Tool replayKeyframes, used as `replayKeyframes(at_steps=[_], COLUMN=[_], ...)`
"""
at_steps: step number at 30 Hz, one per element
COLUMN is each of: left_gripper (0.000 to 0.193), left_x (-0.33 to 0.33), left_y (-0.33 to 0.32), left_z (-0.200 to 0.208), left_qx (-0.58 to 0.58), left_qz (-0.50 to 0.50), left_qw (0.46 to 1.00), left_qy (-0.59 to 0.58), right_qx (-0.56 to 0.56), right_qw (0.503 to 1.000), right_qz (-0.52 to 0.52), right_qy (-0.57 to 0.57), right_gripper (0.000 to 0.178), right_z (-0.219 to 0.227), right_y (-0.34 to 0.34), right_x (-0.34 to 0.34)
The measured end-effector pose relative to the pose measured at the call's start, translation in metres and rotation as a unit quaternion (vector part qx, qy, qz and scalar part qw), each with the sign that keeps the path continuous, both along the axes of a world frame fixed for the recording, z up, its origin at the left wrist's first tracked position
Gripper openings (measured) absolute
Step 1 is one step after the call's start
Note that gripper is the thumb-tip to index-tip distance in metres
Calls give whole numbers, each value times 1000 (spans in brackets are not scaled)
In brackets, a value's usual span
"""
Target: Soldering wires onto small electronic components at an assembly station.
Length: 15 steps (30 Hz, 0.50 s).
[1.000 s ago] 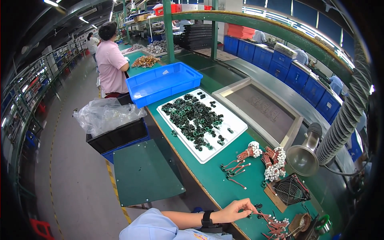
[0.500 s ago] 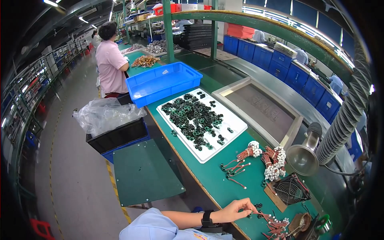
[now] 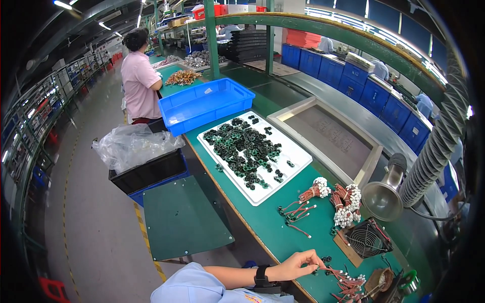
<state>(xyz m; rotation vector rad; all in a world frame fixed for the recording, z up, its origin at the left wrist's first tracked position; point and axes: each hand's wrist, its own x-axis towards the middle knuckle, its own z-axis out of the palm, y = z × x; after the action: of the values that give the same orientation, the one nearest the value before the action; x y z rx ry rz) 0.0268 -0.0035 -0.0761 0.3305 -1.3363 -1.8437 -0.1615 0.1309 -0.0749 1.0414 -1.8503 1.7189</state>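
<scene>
Your L hand (image 3: pixel 302 264) pinches a small dark part (image 3: pixel 316 272) (R hand's out of view), near the red wires (image 3: pixel 337 274) on the green table (image 3: pixel 280 242). Hold it still w/ a soft pinch & don't tug the wires.

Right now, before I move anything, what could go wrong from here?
The left hand pinches at the edge of the red wires; pulling away might drag neighbouring ones along.

A small part sits at the rim of the tray, near the edge of the table; a bump could send it down.

The bin seems to overhang that edge, so a knock may tip it.
</scene>
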Motion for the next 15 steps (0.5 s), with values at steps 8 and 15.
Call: replayKeyframes(at_steps=[8, 15], left_gripper=[10, 9], left_x=[-2, 1], left_y=[1, 0], left_z=[1, 1], left_qx=[-4, 1], left_qz=[22, 6], left_qw=[1000, 1000], left_qy=[14, 9], right_qx=[6, 0], right_qw=[997, 987], right_qz=[-25, -48], right_qy=[-70, -156], right_gripper=[28, 27], right_z=[48, 80], right_y=[-23, -31], right_x=[4, 14])
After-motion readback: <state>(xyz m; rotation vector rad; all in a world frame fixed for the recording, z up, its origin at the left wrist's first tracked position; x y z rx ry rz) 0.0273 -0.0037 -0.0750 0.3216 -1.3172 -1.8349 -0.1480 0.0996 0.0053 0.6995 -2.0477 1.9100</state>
